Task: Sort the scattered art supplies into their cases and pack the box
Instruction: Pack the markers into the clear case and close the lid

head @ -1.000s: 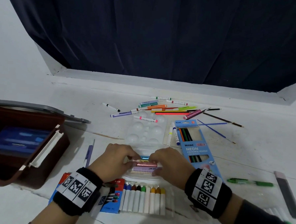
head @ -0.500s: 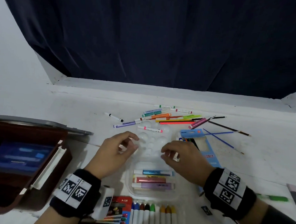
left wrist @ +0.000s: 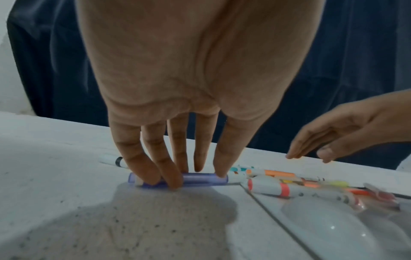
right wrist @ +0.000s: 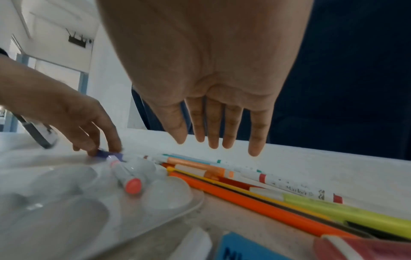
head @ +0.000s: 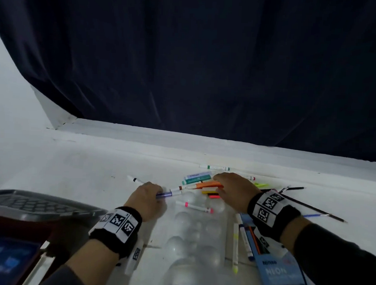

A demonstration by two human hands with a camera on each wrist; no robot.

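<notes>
White tabletop under a dark curtain. Left hand pinches the purple marker against the table, its cap jutting toward 3 o'clock. Right hand hovers with straight fingers over the marker pile. At 5 o'clock the blue pencil box holds pencils; at 8 o'clock the brown case stands open.

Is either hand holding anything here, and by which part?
The left hand pinches the purple marker by its cap end, still on the table. The right hand hovers open over the pile, holding nothing.
</notes>
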